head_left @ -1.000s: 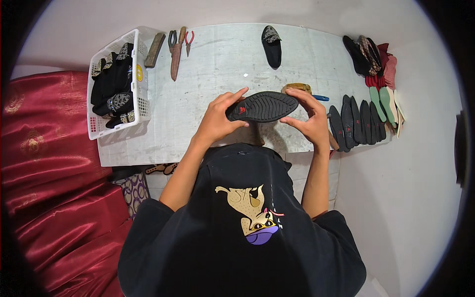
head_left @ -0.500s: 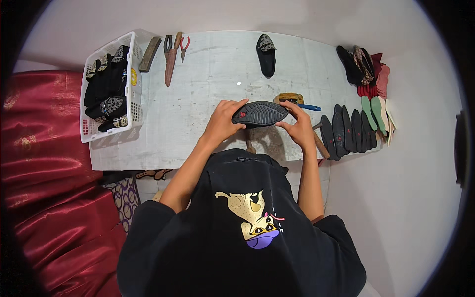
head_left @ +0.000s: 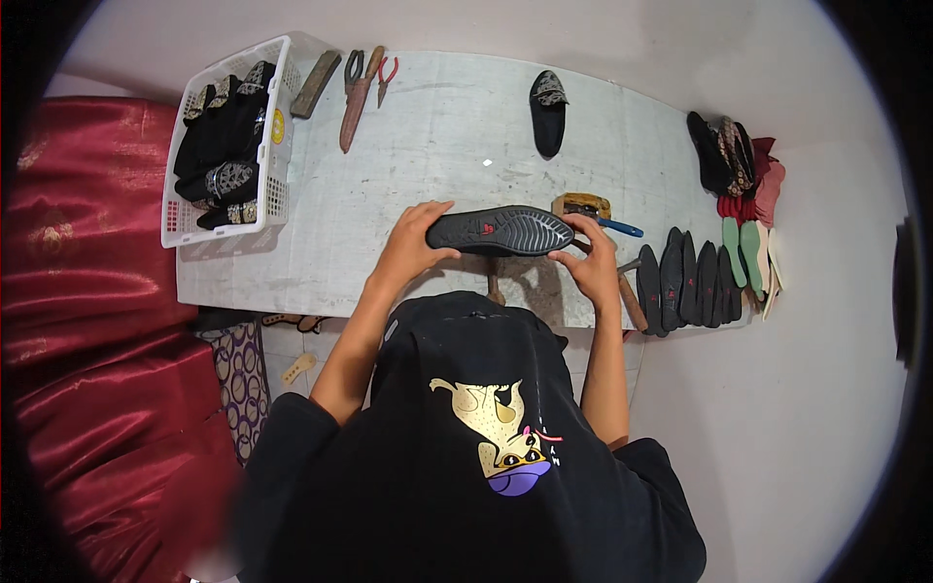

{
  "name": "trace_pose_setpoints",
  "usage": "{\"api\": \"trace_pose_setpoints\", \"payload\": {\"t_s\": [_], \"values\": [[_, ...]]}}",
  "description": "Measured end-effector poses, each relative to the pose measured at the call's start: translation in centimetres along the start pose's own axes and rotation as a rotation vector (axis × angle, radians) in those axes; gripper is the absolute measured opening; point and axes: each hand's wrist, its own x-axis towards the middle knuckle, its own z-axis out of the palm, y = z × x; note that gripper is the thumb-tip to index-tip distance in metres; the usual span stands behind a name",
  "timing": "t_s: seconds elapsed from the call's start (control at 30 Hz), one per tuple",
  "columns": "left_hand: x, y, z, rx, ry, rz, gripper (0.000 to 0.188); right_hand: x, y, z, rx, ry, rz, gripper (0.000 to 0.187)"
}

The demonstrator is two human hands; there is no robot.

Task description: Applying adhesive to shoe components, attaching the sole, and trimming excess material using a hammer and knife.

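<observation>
A black shoe (head_left: 501,231) lies lengthwise between my hands above the near part of the table. Its ridged sole with a red mark faces up, so its upper is hidden. My left hand (head_left: 402,250) is closed round the left end, thumb below and fingers above. At the right end, my right hand (head_left: 592,260) grips the tip between thumb and fingers. Farther off, a black slip-on shoe with a patterned band (head_left: 548,115) rests upright on the table. Just beyond my right hand sits a yellowish container (head_left: 595,203) with a blue-handled brush (head_left: 623,227) against it.
A white basket (head_left: 275,185) of black shoes stands on the left. Nearby lie a dark block (head_left: 316,85), scissors (head_left: 354,68), a brown-sheathed tool (head_left: 353,119) and red pliers (head_left: 386,78). Several black soles (head_left: 673,277), green insoles (head_left: 750,255) and a wooden-handled hammer (head_left: 632,301) lie right.
The shoe, looking short and bent before, now shows its full length. My left hand has moved slightly left and my right hand slightly right. The whole view has shifted a little.
</observation>
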Motion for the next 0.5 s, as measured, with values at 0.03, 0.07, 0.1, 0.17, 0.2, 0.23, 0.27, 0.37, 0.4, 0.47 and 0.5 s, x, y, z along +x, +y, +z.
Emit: {"api": "trace_pose_setpoints", "payload": {"t_s": [0.03,0.07,0.1,0.17,0.2,0.23,0.27,0.37,0.4,0.47,0.5], "values": [[-0.5,-0.4,-0.4,-0.021,0.016,-0.018,0.08,-0.1,0.1,0.0,0.022,0.005,0.021,0.062],[-0.8,-0.7,-0.5,-0.019,0.016,-0.028,0.08,-0.3,0.2,0.0,0.027,-0.004,0.023,0.062],[-1.0,-1.0,-0.7,-0.096,-0.014,-0.086,0.076,-0.4,0.0,0.0,0.059,-0.004,0.044,0.061],[-1.4,-1.5,-0.8,-0.173,-0.042,-0.15,0.072,0.0,-0.5,-0.2,0.105,-0.033,0.07,0.063],[-1.3,-1.5,-0.6,-0.198,-0.032,-0.161,0.069,0.1,-0.2,-0.3,0.105,-0.036,0.072,0.063],[-1.3,-1.6,-0.4,-0.223,-0.023,-0.171,0.065,0.2,0.1,-0.5,0.112,-0.057,0.071,0.063],[-1.1,-1.7,-0.4,-0.225,-0.023,-0.172,0.065,0.4,0.2,-0.7,0.118,-0.078,0.07,0.064],[-0.9,-1.7,-0.7,-0.258,-0.044,-0.182,0.064,0.6,-0.3,-0.8,0.112,-0.051,0.065,0.059],[-0.8,-1.4,-0.9,-0.307,-0.032,-0.202,0.063,0.6,-0.5,-0.9,0.086,-0.056,0.054,0.058],[-1.0,-1.4,-0.6,-0.358,-0.021,-0.218,0.061,-0.2,0.3,-0.7,0.113,-0.048,0.09,0.058],[-1.1,-1.9,-0.3,-0.365,-0.018,-0.239,0.06,0.2,0.4,-0.6,0.142,-0.038,0.116,0.059]]}}
